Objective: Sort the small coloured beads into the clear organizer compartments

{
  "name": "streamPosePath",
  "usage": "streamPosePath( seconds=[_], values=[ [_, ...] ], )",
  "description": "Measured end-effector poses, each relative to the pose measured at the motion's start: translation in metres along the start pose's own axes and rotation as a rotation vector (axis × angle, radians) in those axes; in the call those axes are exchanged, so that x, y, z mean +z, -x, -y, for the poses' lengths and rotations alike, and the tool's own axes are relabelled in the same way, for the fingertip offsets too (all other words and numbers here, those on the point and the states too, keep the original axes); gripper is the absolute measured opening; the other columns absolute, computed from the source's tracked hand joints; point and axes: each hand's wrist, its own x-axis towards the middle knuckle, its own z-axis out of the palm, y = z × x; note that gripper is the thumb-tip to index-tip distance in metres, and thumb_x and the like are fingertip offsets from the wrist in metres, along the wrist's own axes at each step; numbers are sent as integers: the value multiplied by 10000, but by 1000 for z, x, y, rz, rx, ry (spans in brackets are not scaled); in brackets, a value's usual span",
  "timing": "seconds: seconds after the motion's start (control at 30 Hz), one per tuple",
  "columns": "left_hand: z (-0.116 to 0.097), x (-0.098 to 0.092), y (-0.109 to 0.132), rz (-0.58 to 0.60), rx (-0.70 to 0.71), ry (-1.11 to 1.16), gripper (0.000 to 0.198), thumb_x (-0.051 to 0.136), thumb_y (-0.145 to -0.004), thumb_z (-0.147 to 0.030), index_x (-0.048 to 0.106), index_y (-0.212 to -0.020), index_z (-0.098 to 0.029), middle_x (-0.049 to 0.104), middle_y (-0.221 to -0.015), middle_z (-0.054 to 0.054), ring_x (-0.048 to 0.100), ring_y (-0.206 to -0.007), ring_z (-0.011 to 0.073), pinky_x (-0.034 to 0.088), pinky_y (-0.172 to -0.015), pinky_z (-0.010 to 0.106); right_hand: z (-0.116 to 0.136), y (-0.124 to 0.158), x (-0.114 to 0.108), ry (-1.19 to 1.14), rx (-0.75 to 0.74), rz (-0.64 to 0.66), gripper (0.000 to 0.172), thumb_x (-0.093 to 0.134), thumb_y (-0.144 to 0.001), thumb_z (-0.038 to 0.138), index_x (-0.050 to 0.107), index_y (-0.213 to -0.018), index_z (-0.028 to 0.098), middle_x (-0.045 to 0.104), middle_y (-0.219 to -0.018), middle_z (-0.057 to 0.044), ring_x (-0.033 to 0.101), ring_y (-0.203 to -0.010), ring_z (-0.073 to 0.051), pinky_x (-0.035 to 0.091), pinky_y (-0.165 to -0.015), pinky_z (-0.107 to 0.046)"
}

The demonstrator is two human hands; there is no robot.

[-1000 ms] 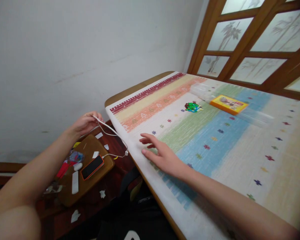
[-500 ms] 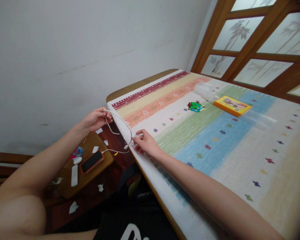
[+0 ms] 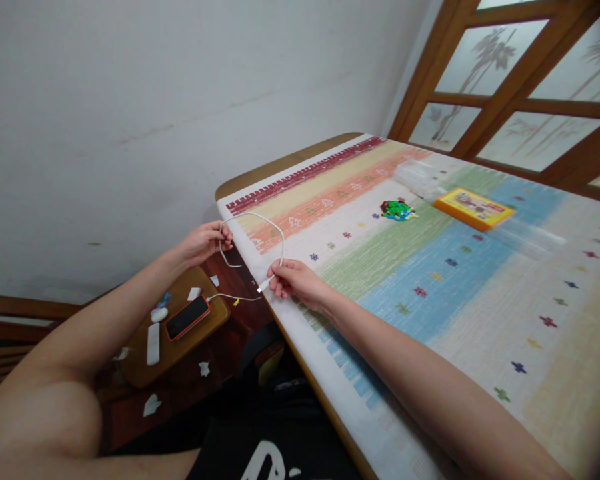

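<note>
I judge the lifting done: my left hand (image 3: 211,241) and right hand (image 3: 291,279) pinch the white cable (image 3: 261,215) between fingers, its plug (image 3: 263,287) bare, its loop not yet set down.

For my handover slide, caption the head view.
Left hand and right hand hold a curved white cable, its plug jutting from the right hand.

White cable (image 3: 254,214): short length concealed by the fingers (image 3: 279,287) of the right hand (image 3: 297,280). Yellow box (image 3: 473,208): lettering too blurred to read. Glazed wooden door (image 3: 506,93): cropped at top and right. Worktop (image 3: 480,320): lower right portion cut off.
</note>
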Motion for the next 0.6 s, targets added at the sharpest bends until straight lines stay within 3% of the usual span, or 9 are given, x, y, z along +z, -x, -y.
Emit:
streamPosePath(
  seconds=[0.07, 0.13, 0.27, 0.3, 0.37, 0.47, 0.53, 0.6],
  values=[
    [12, 1, -1, -7, -27, -131, 143, 740, -732, -169, 623, -811, -143, 656, -813, 39, 631, -717, 144, 541, -722, 279, 0, 1, -1, -40, -18, -2, 162, 554, -1010, 267, 605, -895, 165, 658, -649, 2, 542, -468, -65, 350, -426, -147],
    [21, 3, 0, -75, 49, -335, 200, 739, -762, -232, 651, -923, -151, 664, -890, 49, 636, -806, 169, 538, -781, 308, 1, 2, -1, -60, -36, 5, 200, 588, -997, 339, 597, -885, 173, 633, -622, 19, 515, -456, -65, 331, -431, -152],
    [26, 20, 19, -397, 534, -772, 356, 726, -804, -263, 635, -1139, -187, 630, -1151, 90, 583, -1087, 237, 495, -980, 400, 12, 9, 1, -25, -124, 10, 332, 639, -962, 497, 586, -863, 184, 590, -595, 42, 472, -456, -70, 319, -449, -171],
    [26, 27, 27, -422, 618, -819, 330, 725, -822, -287, 632, -1122, -186, 623, -1163, 99, 571, -1100, 248, 486, -994, 412, 18, 12, 1, -1, -165, -1, 357, 643, -958, 524, 586, -862, 185, 584, -597, 44, 467, -463, -72, 323, -456, -176],
    [27, 45, 43, -277, 641, -808, 213, 691, -893, -366, 635, -1000, -190, 633, -1029, 78, 578, -988, 232, 498, -938, 392, 31, 18, 1, 73, -249, -28, 391, 644, -958, 558, 592, -861, 183, 571, -599, 47, 463, -482, -78, 331, -474, -187],
    [31, 78, 59, 258, 331, -516, 381, 516, -1026, -530, 649, -975, -177, 648, -848, 56, 603, -781, 187, 518, -770, 327, 53, 32, 1, 237, -348, -30, 421, 659, -961, 571, 602, -826, 176, 542, -593, 52, 472, -513, -86, 343, -501, -195],
    [34, 102, 64, 391, 187, -292, 459, 530, -1017, -600, 661, -1032, -160, 661, -840, 63, 604, -717, 170, 505, -701, 304, 66, 45, 3, 336, -393, 23, 441, 667, -967, 573, 596, -793, 173, 566, -626, 39, 521, -556, -94, 378, -537, -197],
    [33, 124, 66, 419, 127, -149, 458, 619, -974, -611, 680, -957, -157, 629, -762, 43, 554, -644, 143, 460, -619, 271, 78, 59, 6, 406, -428, 45, 467, 682, -967, 577, 576, -762, 172, 578, -632, 34, 556, -586, -101, 399, -564, -195]
  ],
)
